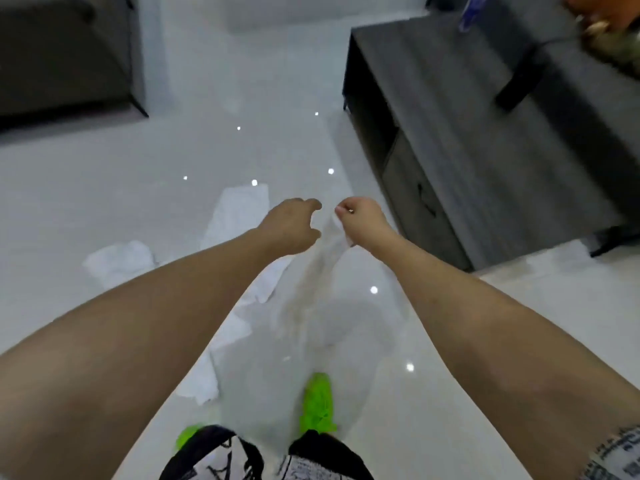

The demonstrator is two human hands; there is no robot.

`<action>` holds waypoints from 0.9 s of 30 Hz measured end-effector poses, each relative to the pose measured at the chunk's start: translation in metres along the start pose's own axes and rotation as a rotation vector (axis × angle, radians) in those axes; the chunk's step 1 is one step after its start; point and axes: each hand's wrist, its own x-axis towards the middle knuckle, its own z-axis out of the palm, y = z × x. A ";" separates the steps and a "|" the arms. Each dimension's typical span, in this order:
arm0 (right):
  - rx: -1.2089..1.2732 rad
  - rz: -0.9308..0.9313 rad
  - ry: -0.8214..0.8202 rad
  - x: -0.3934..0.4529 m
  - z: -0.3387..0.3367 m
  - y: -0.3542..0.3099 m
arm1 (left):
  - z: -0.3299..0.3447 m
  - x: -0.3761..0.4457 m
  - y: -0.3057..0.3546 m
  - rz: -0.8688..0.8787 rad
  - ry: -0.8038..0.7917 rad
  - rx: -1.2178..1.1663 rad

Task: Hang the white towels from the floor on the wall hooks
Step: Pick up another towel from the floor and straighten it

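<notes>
While a towel (313, 292) is pinched at its top by the right hand (363, 220) and hangs lengthwise below, the left hand (294, 225), loosely spread beside it, grasps nothing.

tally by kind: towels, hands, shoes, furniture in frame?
White towels: 4 (towel in the right hand, crumpled towel, far towel, near towel)
Hands: 2 (left hand, right hand)
Green shoes: 2
Dark cabinets: 2
Total: 10

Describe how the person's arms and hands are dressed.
Both arms are bare from hands to the frame edge: no gloves, watch or rings show on the left hand or right hand. A patterned sleeve, white with dark print, shows at the right arm's lower edge.
</notes>
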 end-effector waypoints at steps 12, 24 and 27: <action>0.379 -0.193 0.410 -0.055 -0.282 -0.076 | -0.125 0.064 0.272 0.452 0.312 -0.181; 0.355 -0.364 0.584 0.059 -0.471 -0.102 | -0.229 0.240 0.412 0.502 0.481 -0.334; 0.288 -0.377 0.535 0.101 -0.516 -0.121 | -0.249 0.284 0.441 0.536 0.290 -0.484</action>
